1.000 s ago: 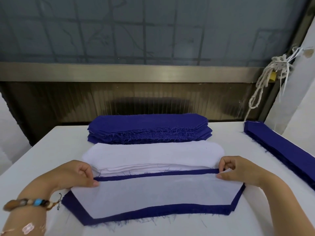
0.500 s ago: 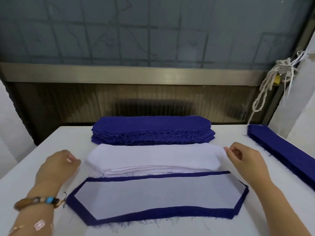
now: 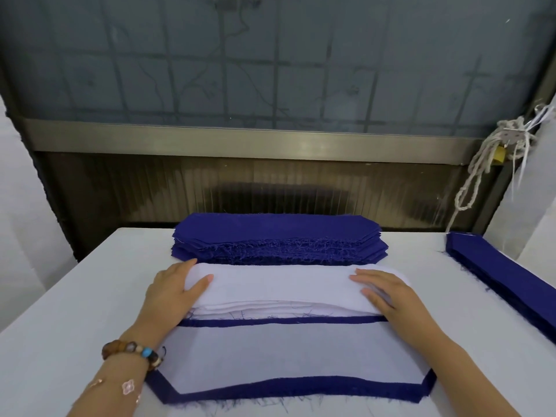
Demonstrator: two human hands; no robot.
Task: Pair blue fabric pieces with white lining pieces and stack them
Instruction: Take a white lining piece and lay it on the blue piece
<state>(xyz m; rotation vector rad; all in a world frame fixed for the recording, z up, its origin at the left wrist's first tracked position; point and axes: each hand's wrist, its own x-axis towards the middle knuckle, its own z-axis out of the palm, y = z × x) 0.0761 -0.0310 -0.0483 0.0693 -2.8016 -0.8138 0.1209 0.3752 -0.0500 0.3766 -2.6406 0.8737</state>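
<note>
Left hand (image 3: 173,291), right hand (image 3: 388,293) now on white lining stack (image 3: 279,284)

Matt woven blue cloth stack (image 3: 276,236) with frayed edges; smooth white lining (image 3: 279,284); brushed-metal sill (image 3: 240,142).
</note>
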